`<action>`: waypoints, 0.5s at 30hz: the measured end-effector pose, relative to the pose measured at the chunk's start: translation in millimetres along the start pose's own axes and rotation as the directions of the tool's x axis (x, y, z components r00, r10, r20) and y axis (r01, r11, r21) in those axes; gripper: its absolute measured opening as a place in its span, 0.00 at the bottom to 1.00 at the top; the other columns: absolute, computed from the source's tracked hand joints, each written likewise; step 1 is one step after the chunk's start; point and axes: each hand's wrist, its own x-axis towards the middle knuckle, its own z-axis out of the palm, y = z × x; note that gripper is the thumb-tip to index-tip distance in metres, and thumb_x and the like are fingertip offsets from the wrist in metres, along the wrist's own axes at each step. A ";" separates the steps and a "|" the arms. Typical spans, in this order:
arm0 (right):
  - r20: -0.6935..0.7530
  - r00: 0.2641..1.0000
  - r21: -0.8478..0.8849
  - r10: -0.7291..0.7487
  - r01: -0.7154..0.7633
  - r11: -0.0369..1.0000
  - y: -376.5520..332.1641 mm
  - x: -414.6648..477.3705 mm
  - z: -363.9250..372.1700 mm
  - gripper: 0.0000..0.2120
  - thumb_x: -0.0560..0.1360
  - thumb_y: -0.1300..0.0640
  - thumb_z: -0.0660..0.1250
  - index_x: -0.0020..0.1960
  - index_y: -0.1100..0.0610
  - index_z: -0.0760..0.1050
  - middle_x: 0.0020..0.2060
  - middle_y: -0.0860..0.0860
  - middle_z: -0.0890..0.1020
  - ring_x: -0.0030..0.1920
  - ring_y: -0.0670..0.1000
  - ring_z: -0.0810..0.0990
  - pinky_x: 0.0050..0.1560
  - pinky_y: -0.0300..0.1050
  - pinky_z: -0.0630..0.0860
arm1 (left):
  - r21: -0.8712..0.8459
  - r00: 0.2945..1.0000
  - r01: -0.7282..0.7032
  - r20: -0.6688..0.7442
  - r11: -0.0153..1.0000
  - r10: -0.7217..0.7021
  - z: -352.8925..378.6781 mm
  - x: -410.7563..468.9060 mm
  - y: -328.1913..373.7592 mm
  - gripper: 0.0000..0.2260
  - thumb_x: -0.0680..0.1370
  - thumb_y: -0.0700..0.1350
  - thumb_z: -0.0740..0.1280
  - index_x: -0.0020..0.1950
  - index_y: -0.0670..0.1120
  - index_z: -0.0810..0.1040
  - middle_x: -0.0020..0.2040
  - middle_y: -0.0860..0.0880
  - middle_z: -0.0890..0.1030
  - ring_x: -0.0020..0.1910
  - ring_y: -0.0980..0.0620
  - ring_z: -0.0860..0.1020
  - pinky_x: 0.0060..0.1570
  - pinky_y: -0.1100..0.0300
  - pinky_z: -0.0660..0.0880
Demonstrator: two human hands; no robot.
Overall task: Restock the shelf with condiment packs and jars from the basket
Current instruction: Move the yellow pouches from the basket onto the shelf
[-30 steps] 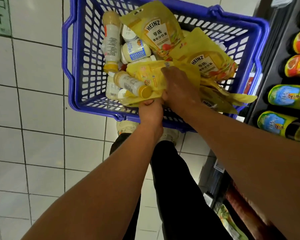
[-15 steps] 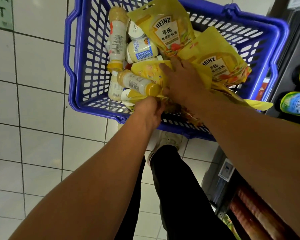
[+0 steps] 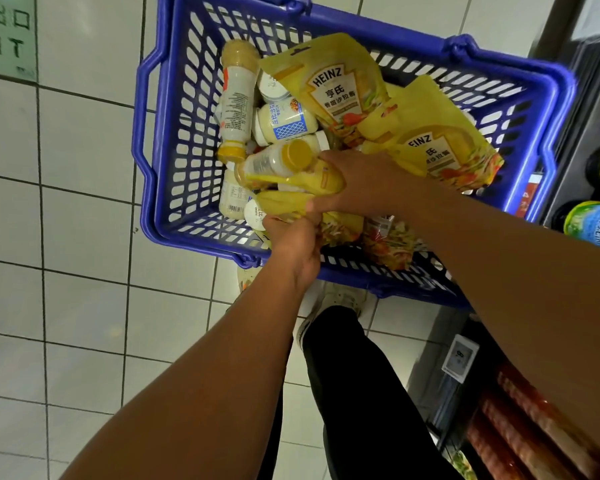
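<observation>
Condiment packs, yellow pouches, sit in the blue basket on the tiled floor, next to the shelf. Right hand is clamped over a bundle of them from above. A yellow-capped bottle lies on that bundle, touching the fingers. Left hand pinches the bundle's near edge at the basket rim. Heinz pouches stand behind; jars lie to their left.

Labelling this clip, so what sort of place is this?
Most likely a grocery shop aisle: a blue shopping basket of sauce packs, shelved bottles and a price tag.
</observation>
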 end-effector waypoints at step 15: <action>0.062 0.992 0.996 0.106 -0.069 0.055 -8.1 -97.0 38.4 0.27 0.63 0.42 0.80 0.60 0.42 0.78 0.57 0.47 0.85 0.57 0.51 0.84 0.53 0.51 0.83 | 0.223 0.963 -0.049 0.270 0.974 -0.014 -7.2 -54.1 13.9 0.37 0.69 0.61 0.74 0.74 0.54 0.66 0.65 0.44 0.79 0.60 0.41 0.81 0.59 0.39 0.77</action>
